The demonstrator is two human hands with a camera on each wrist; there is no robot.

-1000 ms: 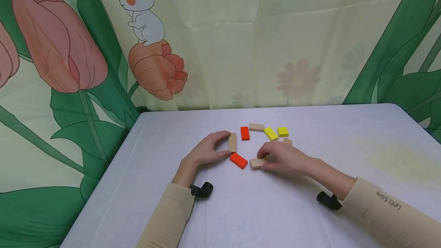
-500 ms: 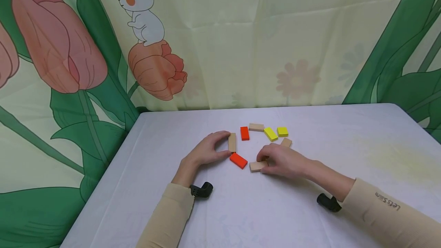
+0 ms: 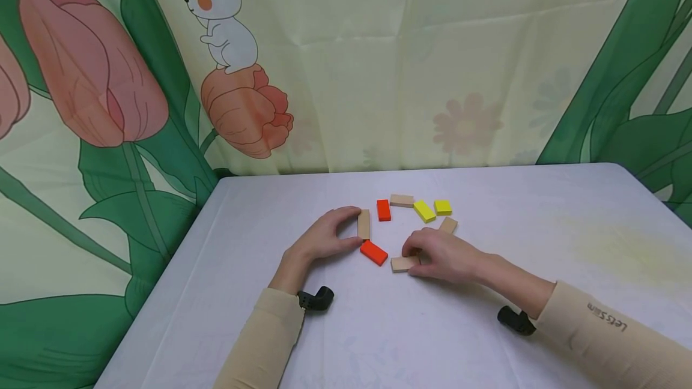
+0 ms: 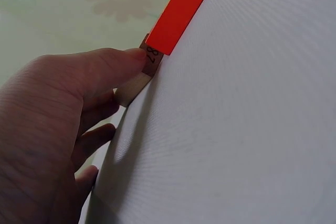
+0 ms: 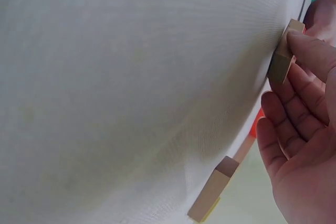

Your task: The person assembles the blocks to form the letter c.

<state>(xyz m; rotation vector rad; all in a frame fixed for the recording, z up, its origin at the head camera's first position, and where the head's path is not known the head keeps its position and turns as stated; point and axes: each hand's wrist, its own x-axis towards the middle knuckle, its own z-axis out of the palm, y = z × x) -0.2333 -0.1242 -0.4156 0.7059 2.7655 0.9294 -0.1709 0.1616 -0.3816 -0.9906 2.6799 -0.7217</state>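
My left hand [image 3: 324, 236] pinches a plain wooden block [image 3: 364, 224] lengthwise, thumb at its near end and index finger at its far end. In the left wrist view, dark marks show on this wooden block's end [image 4: 152, 59], by the thumb. A red block [image 3: 374, 253] lies slantwise against that near end. My right hand [image 3: 446, 255] grips another wooden block [image 3: 402, 265] between thumb and fingers, low over the table, to the right of the red block. Its right part is hidden by the fingers; the right wrist view shows its end [image 5: 280, 69].
Further blocks lie behind my hands in a rough ring: a red block [image 3: 384, 210], a wooden block [image 3: 402, 200], two yellow blocks, one slanted [image 3: 424, 211] and one square-on [image 3: 443, 208], and a slanted wooden block [image 3: 448, 224]. A white cloth covers the table [image 3: 540, 227]; a printed curtain [image 3: 378, 77] hangs behind.
My right hand has drawn its wooden block slightly toward me, uncovering more of the slanted wooden block behind it. The left hand and the other blocks stay in place.
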